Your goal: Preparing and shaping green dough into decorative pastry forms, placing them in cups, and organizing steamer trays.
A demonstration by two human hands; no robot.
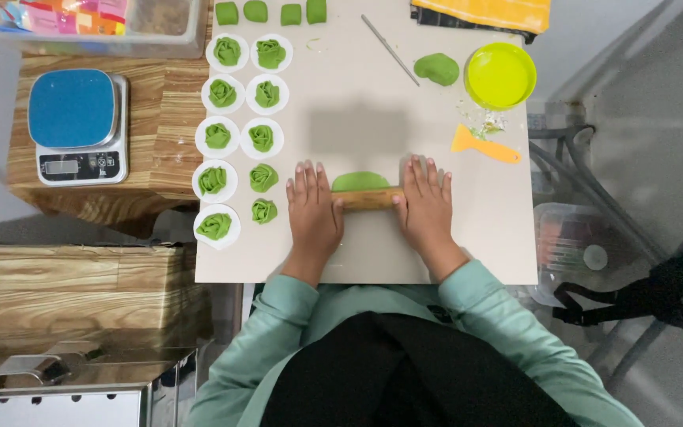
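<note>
- Pressing down from the head view, your left hand (314, 209) and right hand (427, 207) lie palm-down on the two ends of a wooden rolling pin (368, 198); the fingers of both are stretched flat and forward, resting on the pin rather than clenched around it.
- The pin lies crosswise on the beige work board (373, 119), near your edge of it, and sits on top of a flattened piece of green dough (360, 181), whose far edge shows beyond the pin between your hands.
- Judged from its look, that dough is soft, light and easily torn when thin; the pin is stiff and smooth, best borne on at its ends, as you have it.
- To your left stand two columns of folded green dough pieces (226, 51), most on white paper rounds.
- Four green dough blocks (228, 13) line the far edge.
- To your right lie a green dough lump (437, 69), a thin metal rod (389, 49), a yellow-green lid (500, 76) and an orange scraper (484, 145).
- A blue-topped kitchen scale (78, 125) stands off the board on a wooden surface.
</note>
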